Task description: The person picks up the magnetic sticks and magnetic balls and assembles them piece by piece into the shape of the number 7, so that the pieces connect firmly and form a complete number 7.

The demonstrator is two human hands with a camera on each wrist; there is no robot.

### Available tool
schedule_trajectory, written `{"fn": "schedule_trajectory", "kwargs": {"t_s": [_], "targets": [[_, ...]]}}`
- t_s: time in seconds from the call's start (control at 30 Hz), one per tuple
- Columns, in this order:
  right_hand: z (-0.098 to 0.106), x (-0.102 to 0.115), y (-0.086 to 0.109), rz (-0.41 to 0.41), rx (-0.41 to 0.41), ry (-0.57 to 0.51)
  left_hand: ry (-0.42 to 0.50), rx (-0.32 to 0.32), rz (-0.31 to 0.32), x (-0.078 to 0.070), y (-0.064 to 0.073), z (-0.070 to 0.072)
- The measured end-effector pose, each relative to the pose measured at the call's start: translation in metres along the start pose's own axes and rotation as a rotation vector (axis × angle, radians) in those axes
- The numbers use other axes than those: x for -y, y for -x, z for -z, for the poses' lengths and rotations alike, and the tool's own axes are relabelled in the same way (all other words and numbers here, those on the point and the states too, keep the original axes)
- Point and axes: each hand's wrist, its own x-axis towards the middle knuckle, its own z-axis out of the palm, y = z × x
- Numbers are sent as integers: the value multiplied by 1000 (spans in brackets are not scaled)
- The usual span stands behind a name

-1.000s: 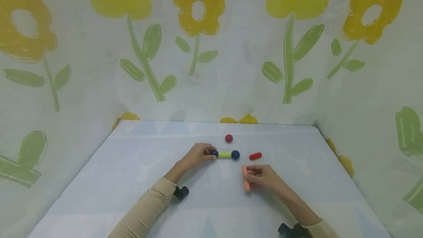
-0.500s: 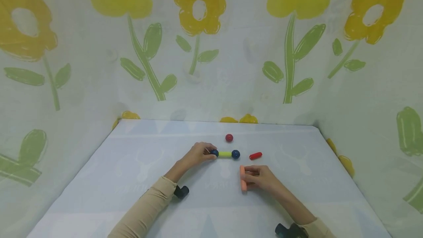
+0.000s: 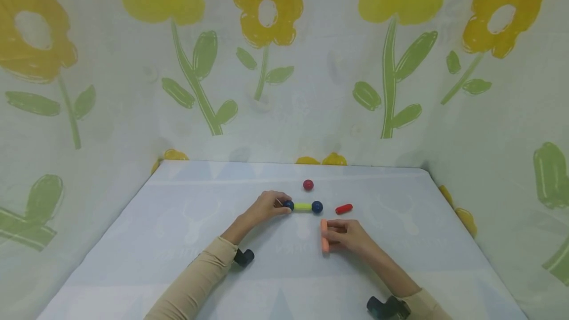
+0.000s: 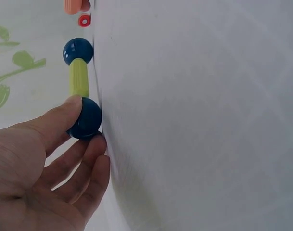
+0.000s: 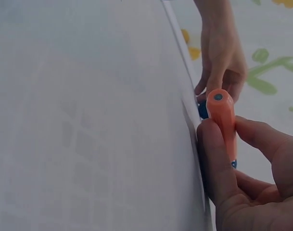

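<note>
A lime-green rod (image 3: 303,207) joins two dark blue balls in a row on the table. My left hand (image 3: 269,205) pinches the near-left blue ball (image 4: 87,118) between thumb and fingers; the other blue ball (image 3: 317,207) is at the rod's right end. My right hand (image 3: 352,234) holds an orange magnetic rod (image 3: 325,237) between thumb and fingers, just below and right of that ball in the head view. A small dark disc shows in the rod's end face in the right wrist view.
A red ball (image 3: 308,185) lies behind the blue balls. To their right is a short red rod (image 3: 344,209). A pale cloth covers the table (image 3: 200,270), and flower-printed curtain walls (image 3: 306,112) stand around its back and sides.
My right hand has shifted slightly left with the orange rod, and lately a little away from me, closer to the right blue ball. My left hand keeps its grip in place.
</note>
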Motion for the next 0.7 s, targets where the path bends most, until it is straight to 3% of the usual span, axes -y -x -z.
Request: {"fn": "schedule_trajectory", "kwargs": {"t_s": [0.7], "targets": [[-8, 5, -19, -16, 27, -74, 22, -4, -33, 1, 0, 1]]}}
